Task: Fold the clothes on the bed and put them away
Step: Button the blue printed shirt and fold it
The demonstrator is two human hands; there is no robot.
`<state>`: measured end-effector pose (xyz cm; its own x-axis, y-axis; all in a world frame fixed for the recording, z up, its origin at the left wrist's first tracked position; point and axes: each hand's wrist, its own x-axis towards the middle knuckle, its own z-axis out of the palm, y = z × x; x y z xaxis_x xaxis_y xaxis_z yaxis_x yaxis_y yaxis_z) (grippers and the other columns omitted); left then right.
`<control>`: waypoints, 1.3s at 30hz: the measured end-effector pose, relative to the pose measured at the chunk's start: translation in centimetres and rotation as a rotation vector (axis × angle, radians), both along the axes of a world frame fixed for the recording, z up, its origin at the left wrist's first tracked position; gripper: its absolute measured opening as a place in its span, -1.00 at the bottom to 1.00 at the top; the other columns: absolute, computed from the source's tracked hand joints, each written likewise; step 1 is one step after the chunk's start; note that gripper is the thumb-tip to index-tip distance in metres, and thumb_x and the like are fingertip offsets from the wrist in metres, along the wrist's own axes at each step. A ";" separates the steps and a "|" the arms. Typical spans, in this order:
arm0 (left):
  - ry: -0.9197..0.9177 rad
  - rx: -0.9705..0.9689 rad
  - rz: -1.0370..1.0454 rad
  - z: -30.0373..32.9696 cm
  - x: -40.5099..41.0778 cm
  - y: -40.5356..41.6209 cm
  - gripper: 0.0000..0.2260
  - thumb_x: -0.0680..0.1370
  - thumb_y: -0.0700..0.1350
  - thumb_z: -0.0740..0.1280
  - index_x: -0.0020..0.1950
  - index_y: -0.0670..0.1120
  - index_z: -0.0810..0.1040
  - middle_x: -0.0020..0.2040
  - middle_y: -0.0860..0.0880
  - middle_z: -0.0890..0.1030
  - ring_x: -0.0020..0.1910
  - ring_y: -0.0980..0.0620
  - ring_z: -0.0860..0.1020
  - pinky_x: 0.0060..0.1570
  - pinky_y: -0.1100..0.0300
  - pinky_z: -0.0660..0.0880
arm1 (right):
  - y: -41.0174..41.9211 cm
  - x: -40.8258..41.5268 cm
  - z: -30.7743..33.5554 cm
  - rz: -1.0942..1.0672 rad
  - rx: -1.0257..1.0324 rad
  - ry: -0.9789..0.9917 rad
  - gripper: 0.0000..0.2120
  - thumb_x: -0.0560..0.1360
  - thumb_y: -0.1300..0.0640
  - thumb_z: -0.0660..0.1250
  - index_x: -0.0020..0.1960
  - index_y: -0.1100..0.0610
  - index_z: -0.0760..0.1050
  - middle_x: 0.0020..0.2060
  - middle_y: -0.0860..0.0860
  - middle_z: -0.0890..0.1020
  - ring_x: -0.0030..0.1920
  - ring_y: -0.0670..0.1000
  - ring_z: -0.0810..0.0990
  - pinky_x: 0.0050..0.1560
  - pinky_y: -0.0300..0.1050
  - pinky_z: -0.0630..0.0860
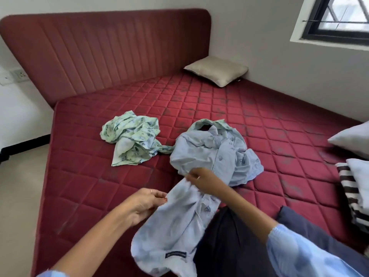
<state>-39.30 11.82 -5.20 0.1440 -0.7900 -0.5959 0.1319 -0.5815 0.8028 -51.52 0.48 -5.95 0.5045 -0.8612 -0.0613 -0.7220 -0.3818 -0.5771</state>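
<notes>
A light blue button shirt (175,220) is lifted off the red mattress (83,176) in front of me. My left hand (143,204) pinches its left edge, and my right hand (201,180) pinches the cloth higher up. A second light blue shirt (211,152) lies crumpled just beyond my right hand. Further left lies a crumpled pale green flowered garment (131,136), one strip of it reaching the second shirt. A dark navy garment (229,242) lies under my right forearm.
A beige cushion (217,69) sits in the far corner by the red headboard (103,52). At the right edge are white pillows (353,140) and a black-and-white striped cloth (349,192). The wall and a window (339,19) bound the right side; floor lies to the left.
</notes>
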 end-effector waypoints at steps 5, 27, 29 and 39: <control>-0.009 0.022 -0.118 0.0 0.5 1.5 -0.89 0.50 -0.39 0.34 -0.04 -0.23 0.57 -0.31 -0.08 0.59 -0.42 0.12 0.49 -0.46 0.33 0.44 | -6.3 -8.9 -3.0 -0.575 0.120 -0.031 -0.43 0.51 -0.07 0.30 0.37 0.27 0.32 0.33 0.22 0.37 0.30 0.25 0.40 0.28 0.14 0.40; -0.439 0.167 -0.106 1.7 3.7 4.4 -0.67 0.65 0.10 0.09 0.07 -0.10 0.51 -0.06 -0.07 0.62 -0.23 0.02 0.58 -0.27 0.20 0.52 | 12.2 -0.6 2.1 0.721 0.474 0.110 -0.66 0.60 0.25 0.18 0.36 0.27 0.42 0.35 0.16 0.47 0.26 0.07 0.47 0.20 -0.21 0.32; -0.424 0.210 -0.100 2.1 3.8 4.8 -0.56 0.59 0.26 0.10 0.11 -0.09 0.49 0.00 -0.10 0.62 -0.16 -0.02 0.62 -0.20 0.16 0.56 | 14.5 0.1 1.6 0.853 0.478 0.194 -0.68 0.61 0.22 0.19 0.34 0.25 0.43 0.31 0.17 0.49 0.11 -0.01 0.45 0.12 -0.24 0.30; -0.822 0.099 -0.275 -2.2 2.9 5.5 -0.96 0.45 -0.19 0.39 -0.20 -0.09 0.62 -0.39 0.01 0.62 -0.51 0.20 0.53 -0.47 0.29 0.43 | 11.5 0.2 0.5 0.620 0.769 0.088 -0.67 0.64 0.05 0.18 0.32 0.20 0.44 -0.24 0.02 0.55 -0.29 -0.07 0.50 -0.20 -0.24 0.45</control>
